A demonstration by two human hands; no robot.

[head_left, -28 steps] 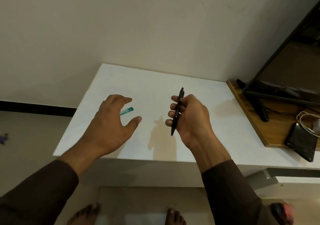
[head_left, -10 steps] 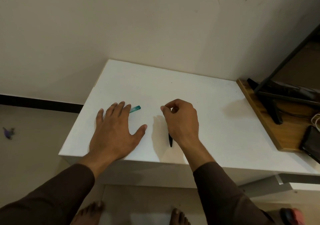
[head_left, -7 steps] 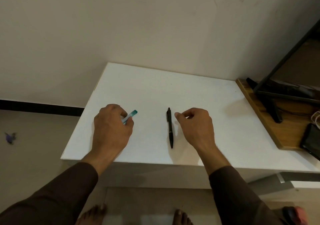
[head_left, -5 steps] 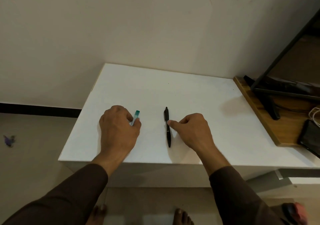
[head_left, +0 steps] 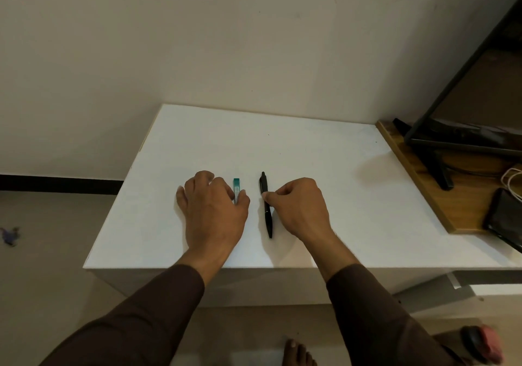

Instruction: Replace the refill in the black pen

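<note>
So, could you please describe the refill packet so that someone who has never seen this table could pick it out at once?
Start at the white table against the wall, then find the two hands near its front edge. The refill packet pokes out from under the left hand, lying parallel to the black pen that the right hand touches. It is the slim clear sleeve with a teal end, unlike the all-black pen.

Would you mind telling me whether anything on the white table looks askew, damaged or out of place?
Nothing stands out. The black pen lies flat on the table, whole, with the right hand at its side. The teal-capped refill lies parallel to it under the left hand. No spills or visible damage.
</note>
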